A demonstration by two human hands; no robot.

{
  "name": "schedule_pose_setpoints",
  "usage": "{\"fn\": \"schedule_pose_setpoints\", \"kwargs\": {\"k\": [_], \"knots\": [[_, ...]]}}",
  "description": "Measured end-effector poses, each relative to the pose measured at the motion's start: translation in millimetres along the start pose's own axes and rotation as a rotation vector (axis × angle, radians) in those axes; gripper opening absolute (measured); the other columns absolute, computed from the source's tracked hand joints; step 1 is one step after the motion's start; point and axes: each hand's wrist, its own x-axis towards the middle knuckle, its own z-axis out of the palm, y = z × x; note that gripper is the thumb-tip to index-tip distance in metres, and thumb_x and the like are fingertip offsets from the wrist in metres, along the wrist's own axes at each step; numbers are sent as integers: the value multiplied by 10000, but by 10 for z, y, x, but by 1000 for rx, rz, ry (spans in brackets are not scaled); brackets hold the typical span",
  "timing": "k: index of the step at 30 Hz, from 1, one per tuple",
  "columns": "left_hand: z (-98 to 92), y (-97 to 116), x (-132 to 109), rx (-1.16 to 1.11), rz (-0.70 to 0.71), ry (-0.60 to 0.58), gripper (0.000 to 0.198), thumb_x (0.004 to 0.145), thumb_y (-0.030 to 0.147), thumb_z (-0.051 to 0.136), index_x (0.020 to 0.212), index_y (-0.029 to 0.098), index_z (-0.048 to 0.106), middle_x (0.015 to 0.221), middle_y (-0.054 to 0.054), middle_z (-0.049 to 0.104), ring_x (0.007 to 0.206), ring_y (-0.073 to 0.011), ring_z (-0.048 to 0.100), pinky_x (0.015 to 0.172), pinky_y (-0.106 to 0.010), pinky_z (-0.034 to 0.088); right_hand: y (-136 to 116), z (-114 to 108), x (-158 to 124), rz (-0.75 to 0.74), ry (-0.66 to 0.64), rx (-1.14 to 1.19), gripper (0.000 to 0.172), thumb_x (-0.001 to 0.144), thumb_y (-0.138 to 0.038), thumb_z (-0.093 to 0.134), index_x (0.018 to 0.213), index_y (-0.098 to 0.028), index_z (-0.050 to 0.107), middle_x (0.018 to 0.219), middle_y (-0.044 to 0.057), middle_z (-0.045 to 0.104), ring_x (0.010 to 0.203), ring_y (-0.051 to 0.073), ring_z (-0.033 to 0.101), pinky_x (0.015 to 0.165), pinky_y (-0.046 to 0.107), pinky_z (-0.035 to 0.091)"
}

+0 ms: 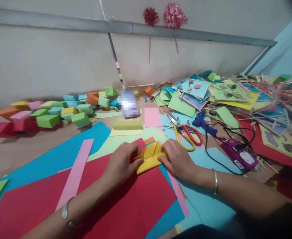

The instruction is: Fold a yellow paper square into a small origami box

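Between my two hands is a folded piece of yellow paper [149, 156], with creases and a raised flap facing up. My left hand [124, 159] pinches its left end between thumb and fingers. At the other end, my right hand [177, 157] grips the paper's right edge the same way. Below the hands lies a large red paper sheet [126, 199], over blue sheets. A long pink paper strip [77, 171] rests across the red sheet, left of my left hand. Scissors with red and yellow handles [183, 131] lie just beyond my right hand.
Several folded paper boxes [48, 121] line the back left. To the right are a blue glue gun [204, 122], its black cable and a purple power strip [240, 156]. Picture cards [192, 87] and thin sticks pile up at the back right. Paper flowers [175, 16] hang on the wall.
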Motion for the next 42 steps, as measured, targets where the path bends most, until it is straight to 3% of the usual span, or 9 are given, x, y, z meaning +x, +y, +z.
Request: {"fn": "schedule_pose_setpoints", "kwargs": {"k": [3,6,8,11,15,20,26,31,42], "knots": [[8,38,-29,-106,-54,4,128,749,241,558,666,232,461,676,-15,575,661,-199,520,586,-313,357,19,-12,22,6,100,171,483,806,-195,685,1255,-166,507,1178,140,613,1048,271,548,905,423,449],[13,61,-70,-236,-49,38,72,750,238,530,797,211,579,783,-38,661,721,-208,587,646,-332,440,22,-37,49,81,61,385,692,752,-157,699,1389,-186,432,1085,81,658,941,224,583,870,391,477],[10,78,-93,-336,-45,56,170,758,245,531,895,205,623,881,-52,697,810,-226,631,707,-352,489,14,-58,65,156,3,537,634,720,-132,689,1326,-185,513,913,17,663,775,168,573,757,319,482],[-1,103,-102,-569,-112,37,275,763,331,607,998,191,621,937,-76,706,820,-242,664,682,-359,531,5,-93,85,217,-60,693,291,710,-154,661,1001,-166,660,777,-9,633,670,131,537,635,262,438],[-21,108,-74,-775,-189,-76,290,734,388,686,911,163,641,733,-46,676,605,-182,606,547,-307,484,8,-134,99,242,-65,802,66,726,-203,641,770,-155,627,698,-10,586,645,119,522,581,246,405],[-21,119,-90,-821,-259,-118,290,729,390,709,879,145,669,651,-21,654,533,-152,567,496,-283,436,-18,-136,88,270,-120,1093,213,705,-272,741,860,-156,652,739,-4,641,648,113,581,593,240,486],[-1,152,-146,-1046,-307,-227,305,780,422,728,864,172,574,613,-40,692,545,-188,676,503,-278,467,-23,-99,55,372,-244,1271,371,739,-441,775,912,-117,721,609,-9,621,429,89,563,372,198,430],[25,87,-127,-1174,-351,-210,395,771,394,759,1040,171,575,599,-17,700,498,-197,699,458,-254,505,26,-109,61,480,-339,1426,545,710,-450,789,1102,-80,713,516,9,655,337,81,499,327,192,439],[-40,104,-102,-1406,-555,-123,206,676,203,721,873,179,668,537,-23,672,443,-168,592,475,-328,537,101,-128,101,433,-296,1506,191,634,-181,609,755,-158,756,618,12,699,417,107,579,363,222,486]]}}
